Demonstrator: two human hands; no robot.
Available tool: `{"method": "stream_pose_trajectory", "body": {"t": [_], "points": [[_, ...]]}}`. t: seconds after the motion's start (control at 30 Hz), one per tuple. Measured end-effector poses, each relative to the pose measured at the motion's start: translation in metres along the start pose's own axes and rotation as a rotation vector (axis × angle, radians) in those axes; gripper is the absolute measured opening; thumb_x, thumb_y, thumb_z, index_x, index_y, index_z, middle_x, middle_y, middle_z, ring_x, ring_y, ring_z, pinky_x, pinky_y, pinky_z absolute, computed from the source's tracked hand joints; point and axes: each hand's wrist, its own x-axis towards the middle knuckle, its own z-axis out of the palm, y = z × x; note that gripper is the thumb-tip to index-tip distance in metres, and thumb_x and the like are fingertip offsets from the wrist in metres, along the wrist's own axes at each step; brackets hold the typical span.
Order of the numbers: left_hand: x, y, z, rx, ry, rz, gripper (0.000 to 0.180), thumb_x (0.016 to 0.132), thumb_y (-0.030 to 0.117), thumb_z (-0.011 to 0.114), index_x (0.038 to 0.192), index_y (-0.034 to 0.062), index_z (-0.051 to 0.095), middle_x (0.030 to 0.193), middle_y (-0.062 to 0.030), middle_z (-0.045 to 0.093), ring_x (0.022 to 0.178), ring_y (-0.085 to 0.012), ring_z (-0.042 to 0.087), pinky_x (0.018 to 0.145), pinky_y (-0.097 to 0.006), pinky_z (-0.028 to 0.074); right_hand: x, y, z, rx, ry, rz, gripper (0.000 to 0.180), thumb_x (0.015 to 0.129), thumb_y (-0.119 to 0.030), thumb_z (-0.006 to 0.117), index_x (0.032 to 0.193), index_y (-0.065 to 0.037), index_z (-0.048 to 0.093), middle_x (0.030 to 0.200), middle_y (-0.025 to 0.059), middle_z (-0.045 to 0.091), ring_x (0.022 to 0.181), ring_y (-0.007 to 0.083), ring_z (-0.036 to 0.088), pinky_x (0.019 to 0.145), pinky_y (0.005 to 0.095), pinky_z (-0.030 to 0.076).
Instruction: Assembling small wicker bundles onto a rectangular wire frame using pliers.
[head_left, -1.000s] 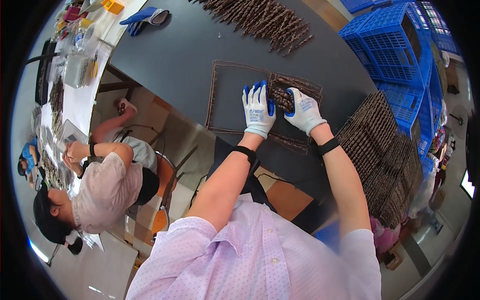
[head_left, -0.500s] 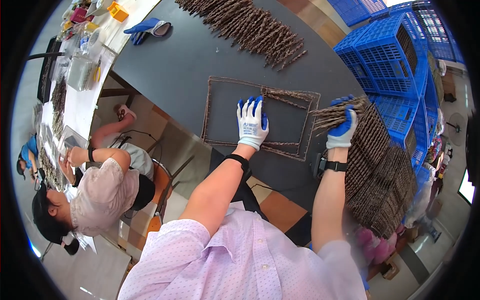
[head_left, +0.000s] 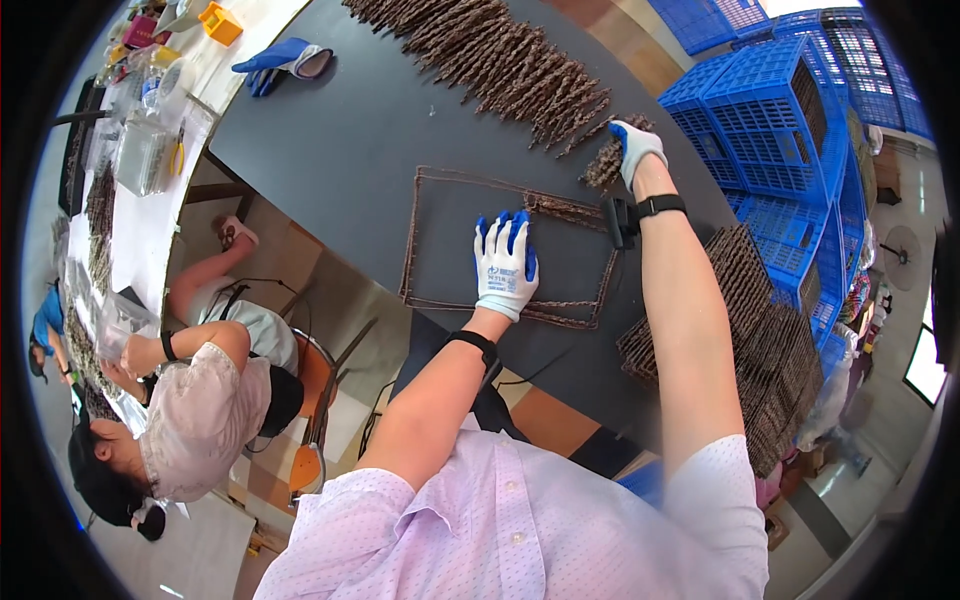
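On the left of your dark table (head_left: 330,150) lies a blue glove (head_left: 283,60), well apart from your hands. Next, along the far side, is a row of twisted sticks (head_left: 500,60). Nearer you, the thin brown frame (head_left: 410,235) lies flat. It looks light and a bit bendy, so hold it by 2 corners. Your left hand (head_left: 506,265) is over its open middle, palm down, fingers a little apart, and seems to hold nothing; I can't tell if it presses down. To the right, your right hand (head_left: 640,152) is closed around a brown bunch (head_left: 604,165), near the row's end. The bunch looks light, rough and easy to grip, but bits may snap or slip out, so squeeze softly around its middle. Farthest right is a big brown pile (head_left: 760,350).
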Motion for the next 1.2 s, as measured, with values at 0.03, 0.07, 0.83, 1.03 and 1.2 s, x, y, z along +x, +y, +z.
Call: {"method": "stream_pose_trajectory", "body": {"t": [0.03,0.07,0.83,1.03,1.2], "points": [[0.000,0.000,0.000,-0.004,0.003,0.005,0.057,0.078,0.013,0.065,0.133,0.0042,0.051,0.133,-0.0164,0.053,0.131,-0.0350,0.045,0.115,-0.059,0.025,0.000,-0.002,0.008,-0.051,0.040,-0.003,0.066,0.076,-0.029,0.085,0.125,0.006,0.059,0.122,0.0197,0.064,0.104,0.0252,0.063,0.090,0.0393,0.051],[0.001,0.000,-0.001,-0.008,0.007,0.010,0.057,0.079,0.013,0.065,0.133,0.0044,0.051,0.134,-0.0163,0.053,0.131,-0.0349,0.045,0.115,-0.059,0.025,0.000,-0.004,0.014,-0.060,0.042,0.000,0.066,0.076,-0.029,0.085,0.125,0.006,0.059,0.122,0.0197,0.064,0.104,0.0252,0.063,0.090,0.0393,0.051],[0.007,-0.014,0.007,-0.019,0.180,0.016,0.051,0.085,0.008,0.062,0.134,0.0042,0.051,0.124,-0.0179,0.057,0.115,-0.0368,0.054,0.106,-0.050,0.040,-0.115,0.128,-0.033,-1.146,0.022,-1.358,0.074,0.073,-0.049,0.079,0.132,-0.012,0.054,0.133,0.0080,0.054,0.128,0.0281,0.047,0.111,0.0477,0.032],[0.005,-0.023,-0.012,-0.186,0.104,0.036,0.049,0.084,0.003,0.063,0.132,0.0036,0.052,0.128,-0.0191,0.058,0.108,-0.0385,0.061,0.092,-0.044,0.052,-0.127,0.094,-0.038,-0.880,-0.072,-1.319,0.081,0.072,-0.050,0.080,0.136,-0.011,0.050,0.128,0.0102,0.060,0.123,0.0256,0.054,0.112,0.0434,0.033],[0.003,-0.040,-0.012,-0.233,0.053,0.231,0.052,0.081,-0.001,0.066,0.131,0.0029,0.052,0.128,-0.0208,0.059,0.111,-0.0385,0.060,0.093,-0.045,0.050,-0.114,0.060,-0.051,-0.669,-0.538,-1.003,0.065,0.085,-0.039,0.072,0.136,-0.005,0.051,0.123,0.0170,0.065,0.105,0.0358,0.063,0.094,0.0405,0.049]]}}
